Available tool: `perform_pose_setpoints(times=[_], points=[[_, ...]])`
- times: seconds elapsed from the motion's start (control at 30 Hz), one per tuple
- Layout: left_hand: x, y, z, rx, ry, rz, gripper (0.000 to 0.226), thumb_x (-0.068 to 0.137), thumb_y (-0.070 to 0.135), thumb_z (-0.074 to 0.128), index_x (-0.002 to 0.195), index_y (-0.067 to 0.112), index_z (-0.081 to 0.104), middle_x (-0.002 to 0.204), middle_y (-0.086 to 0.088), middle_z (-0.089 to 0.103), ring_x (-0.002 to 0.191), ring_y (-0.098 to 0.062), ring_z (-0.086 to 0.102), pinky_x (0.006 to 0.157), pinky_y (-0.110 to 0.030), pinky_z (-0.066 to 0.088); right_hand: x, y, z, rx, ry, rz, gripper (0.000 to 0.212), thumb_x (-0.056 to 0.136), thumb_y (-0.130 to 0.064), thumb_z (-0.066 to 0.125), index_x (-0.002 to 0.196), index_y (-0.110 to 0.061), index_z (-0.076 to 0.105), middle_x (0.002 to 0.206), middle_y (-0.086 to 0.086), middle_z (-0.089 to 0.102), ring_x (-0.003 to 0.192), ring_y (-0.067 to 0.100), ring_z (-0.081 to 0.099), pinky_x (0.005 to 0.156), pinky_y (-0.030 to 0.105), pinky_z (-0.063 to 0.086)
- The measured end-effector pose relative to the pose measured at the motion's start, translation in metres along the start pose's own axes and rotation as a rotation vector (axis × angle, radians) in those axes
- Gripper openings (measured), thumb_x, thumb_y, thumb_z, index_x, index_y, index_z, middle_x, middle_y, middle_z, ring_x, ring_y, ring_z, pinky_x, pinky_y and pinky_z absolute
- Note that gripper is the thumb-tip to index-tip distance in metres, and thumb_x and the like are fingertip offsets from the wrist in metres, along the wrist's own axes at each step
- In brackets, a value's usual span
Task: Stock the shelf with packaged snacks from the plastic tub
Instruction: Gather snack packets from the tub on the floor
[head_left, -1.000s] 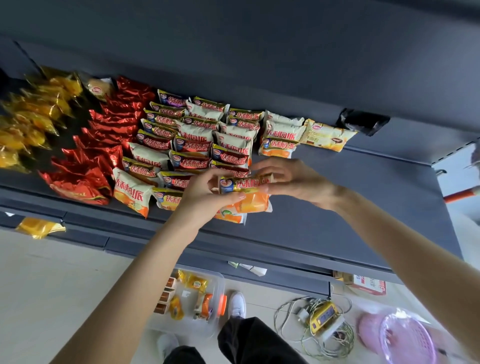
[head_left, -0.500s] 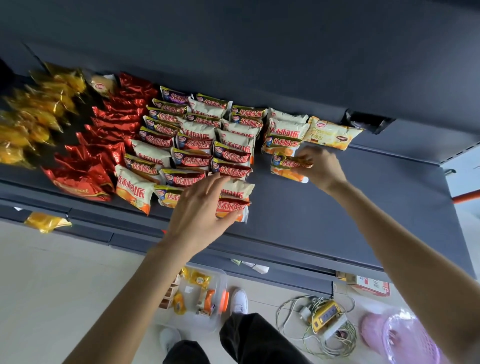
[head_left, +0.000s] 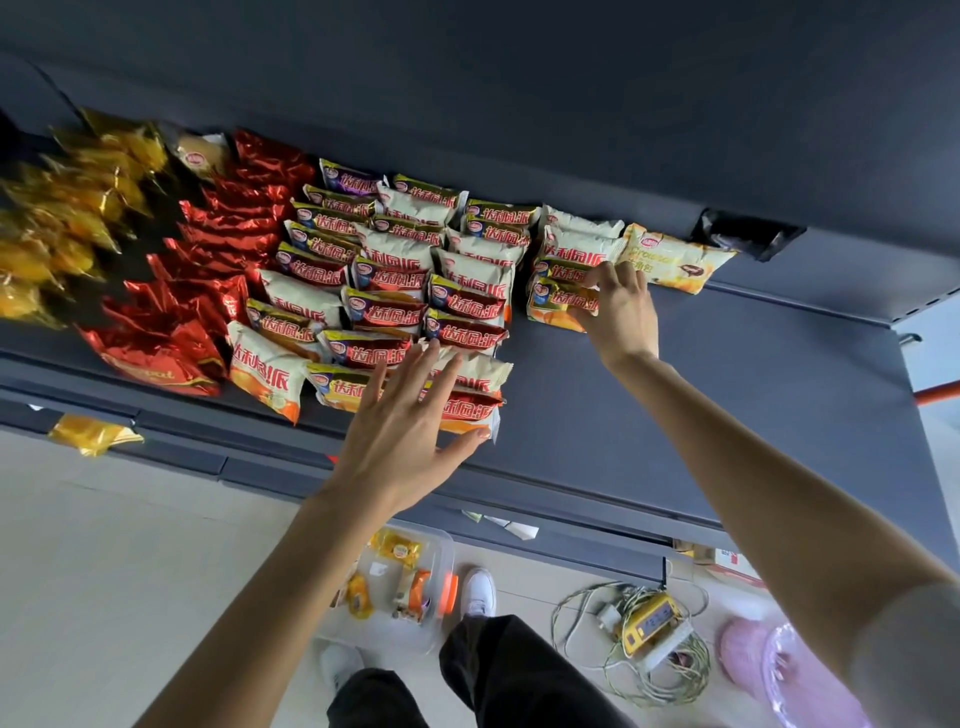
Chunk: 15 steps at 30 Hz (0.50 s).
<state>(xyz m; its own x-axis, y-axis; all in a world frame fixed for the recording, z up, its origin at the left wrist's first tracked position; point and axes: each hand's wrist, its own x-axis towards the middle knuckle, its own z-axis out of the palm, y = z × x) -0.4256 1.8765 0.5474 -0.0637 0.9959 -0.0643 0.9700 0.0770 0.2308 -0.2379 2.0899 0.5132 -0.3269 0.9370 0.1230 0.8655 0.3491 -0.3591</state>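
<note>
Now the left hand, spread and empty, has released the orange-and-white plastic snack packet; the right hand alone pinches it into place.

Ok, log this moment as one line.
step: placing | right hand: pinches pack on shelf | left hand: open over front packs | tub: on floor, holds snacks

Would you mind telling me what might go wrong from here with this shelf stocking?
1. The front pack lies at the edge of the shelf; the open left hand over it might sweep it off.
2. The cable tangle on the floor beside the shoe could catch a foot.
</note>
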Motion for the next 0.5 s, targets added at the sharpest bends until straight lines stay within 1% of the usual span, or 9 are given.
perform_pose_setpoints(times=[0.13, 0.23, 0.3, 0.37, 0.43, 0.5], points=[[0.000, -0.002, 0.000, 0.006, 0.003, 0.004, 0.084, 0.085, 0.071, 0.025, 0.151, 0.019, 0.026, 0.156, -0.010, 0.030, 0.143, -0.026, 0.030, 0.116, -0.051, 0.020, -0.001, -0.001, 0.001, 0.023, -0.017, -0.002, 0.036, 0.083, -0.022, 0.070, 0.113, -0.007, 0.056, 0.116, 0.013, 0.050, 0.115, 0.030, 0.041, 0.076, 0.039, 0.046], [-0.003, -0.004, -0.003, -0.002, 0.008, -0.003, 0.083, 0.085, 0.070, 0.027, 0.150, 0.018, 0.029, 0.155, -0.010, 0.030, 0.142, -0.026, 0.031, 0.116, -0.049, 0.020, -0.001, -0.004, 0.000, 0.030, -0.032, -0.001, 0.036, 0.084, -0.022, 0.070, 0.114, -0.007, 0.055, 0.117, 0.013, 0.049, 0.117, 0.029, 0.040, 0.075, 0.039, 0.045], [-0.005, -0.007, -0.007, -0.012, 0.015, -0.003, 0.083, 0.085, 0.070, 0.027, 0.149, 0.017, 0.030, 0.156, -0.010, 0.030, 0.143, -0.026, 0.030, 0.117, -0.049, 0.020, -0.001, -0.004, -0.001, 0.035, -0.040, -0.002, 0.037, 0.084, -0.021, 0.070, 0.114, -0.006, 0.055, 0.119, 0.013, 0.048, 0.119, 0.030, 0.039, 0.078, 0.040, 0.046], [-0.007, -0.010, -0.011, 0.001, 0.028, 0.002, 0.083, 0.085, 0.069, 0.027, 0.149, 0.017, 0.031, 0.155, -0.010, 0.031, 0.142, -0.026, 0.031, 0.116, -0.047, 0.018, -0.001, -0.004, -0.001, 0.028, -0.055, -0.007, 0.039, 0.083, -0.022, 0.070, 0.115, -0.006, 0.055, 0.121, 0.015, 0.047, 0.119, 0.033, 0.039, 0.087, 0.044, 0.046], [-0.009, -0.014, -0.016, 0.014, 0.032, 0.010, 0.083, 0.085, 0.069, 0.027, 0.150, 0.017, 0.030, 0.155, -0.011, 0.031, 0.142, -0.026, 0.031, 0.115, -0.044, 0.015, -0.003, -0.004, -0.003, 0.009, -0.070, 0.003, 0.042, 0.083, -0.024, 0.070, 0.118, -0.007, 0.055, 0.122, 0.017, 0.046, 0.118, 0.035, 0.040, 0.093, 0.046, 0.042], [-0.010, -0.017, -0.022, 0.016, 0.032, 0.018, 0.082, 0.085, 0.069, 0.026, 0.150, 0.018, 0.029, 0.155, -0.011, 0.030, 0.142, -0.026, 0.031, 0.116, -0.044, 0.014, -0.007, -0.003, -0.009, -0.014, -0.072, 0.014, 0.045, 0.083, -0.024, 0.070, 0.122, -0.008, 0.053, 0.124, 0.016, 0.046, 0.118, 0.034, 0.041, 0.095, 0.044, 0.039]])
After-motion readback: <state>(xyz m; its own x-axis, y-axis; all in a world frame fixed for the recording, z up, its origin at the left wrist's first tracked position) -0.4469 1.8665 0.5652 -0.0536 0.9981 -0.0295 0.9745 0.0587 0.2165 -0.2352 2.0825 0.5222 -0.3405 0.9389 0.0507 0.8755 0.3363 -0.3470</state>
